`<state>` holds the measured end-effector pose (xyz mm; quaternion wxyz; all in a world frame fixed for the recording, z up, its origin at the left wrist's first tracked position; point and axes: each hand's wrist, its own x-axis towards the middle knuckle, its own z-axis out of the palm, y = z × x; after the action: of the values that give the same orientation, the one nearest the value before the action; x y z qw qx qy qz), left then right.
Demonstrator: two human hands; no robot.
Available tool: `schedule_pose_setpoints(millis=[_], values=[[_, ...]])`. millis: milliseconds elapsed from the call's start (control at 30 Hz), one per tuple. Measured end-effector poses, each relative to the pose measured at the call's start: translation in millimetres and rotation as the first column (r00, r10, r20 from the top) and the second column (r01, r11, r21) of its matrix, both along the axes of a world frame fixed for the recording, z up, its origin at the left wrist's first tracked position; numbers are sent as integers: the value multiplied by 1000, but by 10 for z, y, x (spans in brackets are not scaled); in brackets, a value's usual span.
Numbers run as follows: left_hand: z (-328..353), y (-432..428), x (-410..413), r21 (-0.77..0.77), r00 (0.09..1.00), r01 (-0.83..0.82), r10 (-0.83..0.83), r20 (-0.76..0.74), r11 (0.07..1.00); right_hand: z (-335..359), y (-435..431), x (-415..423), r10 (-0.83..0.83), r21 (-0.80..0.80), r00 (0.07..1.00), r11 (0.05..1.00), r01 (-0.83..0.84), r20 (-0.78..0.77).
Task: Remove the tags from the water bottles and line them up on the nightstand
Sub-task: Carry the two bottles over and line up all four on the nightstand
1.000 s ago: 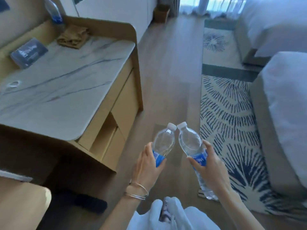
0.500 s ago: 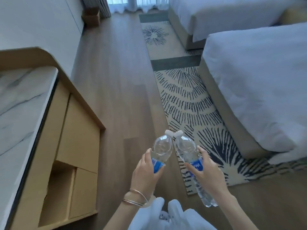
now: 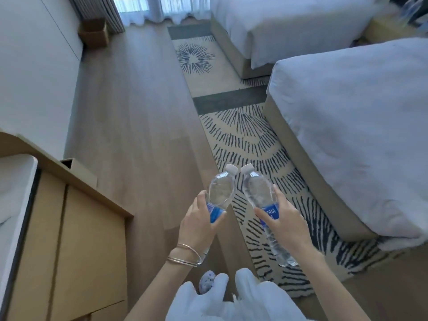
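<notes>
**Head view: both bottles in hand, nightstand judged far ahead to the right**

Nearest the lens, a clear plastic water bottle with white cap and blue label (image 3: 221,191) is gripped by the left hand (image 3: 196,225), fingers curled round the label. Just beside it, a second clear bottle of the same make (image 3: 259,193) is clasped by the right hand (image 3: 286,225) at its blue band, base pointed back toward the person. Both long axes are tilted away and inward, so the white caps are set touching or very nearly so. Both are capped and appear filled with water. No hanging tag can be made out, only the wrapped labels.

At the left, a tan wooden cabinet (image 3: 88,239) is seen. Far off, between the near white bed (image 3: 359,123) and the far white bed (image 3: 289,24), a blurred tan surface (image 3: 384,28) is glimpsed and judged to be the nightstand. It lies ahead and rightward, nearer the right hand. By the curtain, a brown cardboard box (image 3: 93,31) is noted, contents hidden.
</notes>
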<state>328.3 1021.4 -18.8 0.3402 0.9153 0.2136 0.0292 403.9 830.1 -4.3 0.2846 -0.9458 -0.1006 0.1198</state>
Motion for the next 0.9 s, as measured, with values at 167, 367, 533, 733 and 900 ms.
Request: schedule_pose_setpoints(millis=[167,367,533,733,900], values=[[-103,213,505,-7,998,32,-33,-54,999,-87,222,456,-23,9,999,1000,24,-30],[-229,410,1338,-27,998,-8,6,-60,1000,-177,439,1305,-13,15,997,1000,14,-71],[-88,580,2353,-26,1000,-22,21,-21,999,-45,590,2331,-4,39,999,999,6,-49],[100,671,3553,-47,998,-57,58,20,997,165,679,3545,23,35,1000,999,-23,-5],[39,757,4165,-71,998,-64,65,11,995,128,814,4188,-19,67,999,998,22,-45]])
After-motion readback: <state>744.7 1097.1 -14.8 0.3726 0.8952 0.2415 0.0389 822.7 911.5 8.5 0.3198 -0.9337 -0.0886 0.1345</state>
